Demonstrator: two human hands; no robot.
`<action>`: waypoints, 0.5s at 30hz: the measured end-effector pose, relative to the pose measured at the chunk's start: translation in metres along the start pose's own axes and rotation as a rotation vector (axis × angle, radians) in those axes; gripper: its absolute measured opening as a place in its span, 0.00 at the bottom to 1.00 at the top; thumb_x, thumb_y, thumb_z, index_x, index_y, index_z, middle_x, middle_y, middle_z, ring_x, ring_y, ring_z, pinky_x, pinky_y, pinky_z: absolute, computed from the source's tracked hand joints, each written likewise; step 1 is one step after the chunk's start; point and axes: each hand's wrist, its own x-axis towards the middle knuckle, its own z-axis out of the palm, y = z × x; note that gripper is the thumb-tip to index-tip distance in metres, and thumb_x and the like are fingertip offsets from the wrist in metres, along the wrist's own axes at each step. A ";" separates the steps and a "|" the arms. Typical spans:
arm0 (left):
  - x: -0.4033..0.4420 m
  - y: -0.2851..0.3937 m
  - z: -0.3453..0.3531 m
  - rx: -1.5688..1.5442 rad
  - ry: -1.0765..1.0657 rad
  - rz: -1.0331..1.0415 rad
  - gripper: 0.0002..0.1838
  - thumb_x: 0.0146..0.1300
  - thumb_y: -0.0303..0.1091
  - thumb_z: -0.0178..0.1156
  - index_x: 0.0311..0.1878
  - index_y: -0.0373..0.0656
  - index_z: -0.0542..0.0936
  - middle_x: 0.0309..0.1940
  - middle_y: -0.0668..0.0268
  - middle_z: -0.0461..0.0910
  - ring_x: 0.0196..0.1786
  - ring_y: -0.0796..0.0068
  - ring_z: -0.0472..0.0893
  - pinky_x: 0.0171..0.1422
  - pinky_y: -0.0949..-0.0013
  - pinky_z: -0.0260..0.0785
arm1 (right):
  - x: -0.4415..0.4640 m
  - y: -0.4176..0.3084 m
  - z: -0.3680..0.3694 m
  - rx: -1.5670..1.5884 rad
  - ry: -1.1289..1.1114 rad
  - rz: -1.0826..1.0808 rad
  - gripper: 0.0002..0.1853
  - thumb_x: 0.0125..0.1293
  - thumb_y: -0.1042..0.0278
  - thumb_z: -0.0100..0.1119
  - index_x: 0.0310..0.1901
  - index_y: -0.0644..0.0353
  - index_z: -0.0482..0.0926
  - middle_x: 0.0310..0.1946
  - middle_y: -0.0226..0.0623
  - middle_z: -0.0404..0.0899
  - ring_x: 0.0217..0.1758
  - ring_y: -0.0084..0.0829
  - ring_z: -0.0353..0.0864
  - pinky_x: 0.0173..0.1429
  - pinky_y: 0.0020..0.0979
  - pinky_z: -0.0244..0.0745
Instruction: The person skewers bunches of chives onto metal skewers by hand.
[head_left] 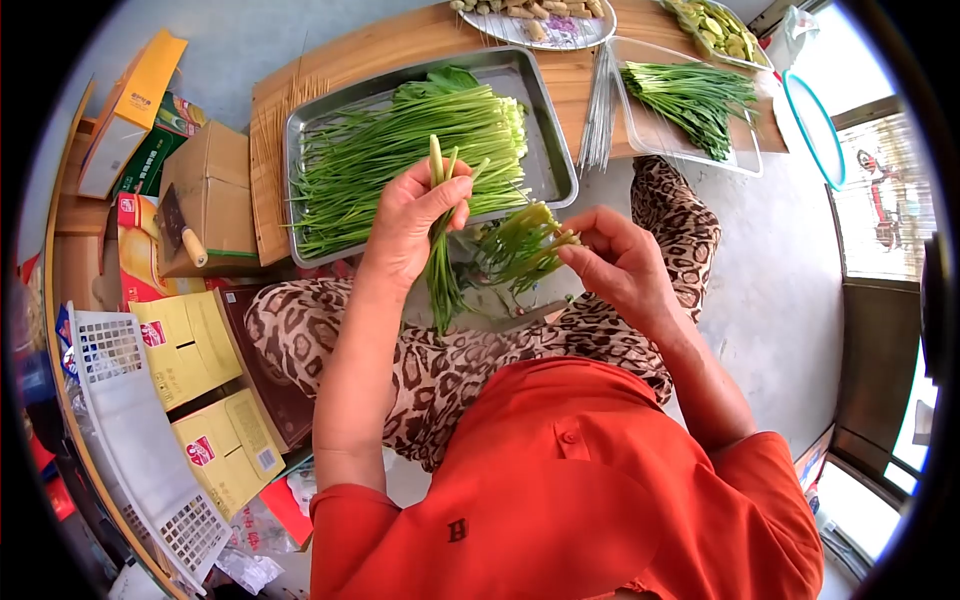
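My left hand [418, 215] is closed around a small bunch of green stalks [440, 275], pale ends up and leafy ends hanging down. To its right, my right hand [620, 262] pinches a skewered bundle of greens [525, 245], held level over my lap. Just beyond both hands lies a metal tray [555, 150] with many long green chives [400, 150], their pale ends toward the right. Broad green leaves [440, 82] show at the tray's far edge. Thin metal skewers [600, 105] lie on the table right of the tray.
On the wooden table [385, 50] are a patterned plate [555, 35] of skewered food, a clear container [745, 155] of greens [690, 95] and a tub of sliced vegetables [725, 30]. At left stand cardboard boxes [225, 190], a knife [182, 225] and a white basket [130, 410].
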 end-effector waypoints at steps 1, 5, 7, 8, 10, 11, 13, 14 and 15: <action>0.000 -0.001 -0.003 -0.029 0.002 0.004 0.10 0.60 0.33 0.65 0.42 0.39 0.80 0.30 0.71 0.76 0.26 0.80 0.71 0.32 0.77 0.62 | 0.003 0.001 0.002 -0.016 -0.007 -0.010 0.09 0.64 0.70 0.60 0.42 0.66 0.74 0.18 0.25 0.69 0.21 0.14 0.63 0.25 0.22 0.60; -0.002 -0.001 -0.008 -0.061 0.014 -0.005 0.11 0.60 0.33 0.65 0.43 0.39 0.80 0.30 0.70 0.76 0.26 0.80 0.72 0.31 0.77 0.62 | 0.011 -0.003 0.013 0.008 -0.023 -0.021 0.09 0.64 0.71 0.60 0.42 0.66 0.74 0.17 0.24 0.68 0.21 0.14 0.61 0.25 0.22 0.58; -0.003 -0.001 -0.009 -0.071 0.033 -0.011 0.11 0.60 0.34 0.65 0.43 0.39 0.80 0.30 0.70 0.76 0.26 0.80 0.72 0.32 0.77 0.62 | 0.015 0.000 0.016 0.030 -0.033 -0.026 0.09 0.64 0.71 0.60 0.42 0.65 0.74 0.17 0.24 0.68 0.21 0.14 0.61 0.25 0.22 0.58; -0.003 -0.002 -0.009 -0.073 0.033 -0.011 0.11 0.60 0.34 0.65 0.43 0.39 0.80 0.30 0.70 0.76 0.26 0.80 0.72 0.32 0.77 0.62 | 0.016 0.001 0.017 0.053 -0.041 -0.032 0.09 0.64 0.71 0.60 0.42 0.65 0.74 0.17 0.24 0.67 0.21 0.14 0.60 0.25 0.22 0.58; -0.003 -0.004 -0.008 -0.057 0.045 0.001 0.11 0.60 0.33 0.65 0.43 0.39 0.80 0.30 0.71 0.76 0.27 0.81 0.72 0.32 0.77 0.61 | 0.018 0.001 0.019 0.037 -0.040 -0.026 0.09 0.64 0.71 0.60 0.42 0.65 0.74 0.17 0.24 0.67 0.21 0.14 0.60 0.25 0.22 0.58; -0.003 -0.005 -0.007 -0.058 0.044 0.002 0.11 0.60 0.33 0.65 0.43 0.39 0.80 0.30 0.71 0.76 0.27 0.81 0.72 0.32 0.77 0.61 | 0.019 0.000 0.019 0.024 -0.039 -0.020 0.10 0.64 0.70 0.61 0.43 0.65 0.74 0.16 0.24 0.67 0.21 0.14 0.60 0.25 0.23 0.58; -0.004 -0.006 -0.006 -0.034 0.072 0.033 0.09 0.61 0.32 0.64 0.42 0.38 0.80 0.28 0.73 0.76 0.27 0.83 0.72 0.33 0.78 0.61 | 0.020 0.001 0.019 0.017 -0.040 -0.020 0.10 0.64 0.70 0.61 0.43 0.65 0.74 0.16 0.24 0.67 0.21 0.15 0.60 0.25 0.23 0.58; -0.004 -0.006 -0.006 -0.034 0.072 0.033 0.09 0.61 0.32 0.64 0.42 0.38 0.80 0.28 0.73 0.76 0.27 0.83 0.72 0.33 0.78 0.61 | 0.021 0.001 0.019 0.013 -0.041 -0.020 0.10 0.64 0.70 0.61 0.43 0.64 0.74 0.16 0.25 0.67 0.21 0.15 0.60 0.25 0.23 0.58; -0.005 -0.006 -0.005 -0.029 0.078 0.044 0.09 0.61 0.31 0.64 0.42 0.39 0.80 0.27 0.74 0.76 0.27 0.83 0.72 0.33 0.79 0.61 | 0.021 0.002 0.019 0.013 -0.040 -0.020 0.10 0.64 0.70 0.61 0.43 0.64 0.74 0.16 0.25 0.67 0.21 0.15 0.60 0.25 0.23 0.58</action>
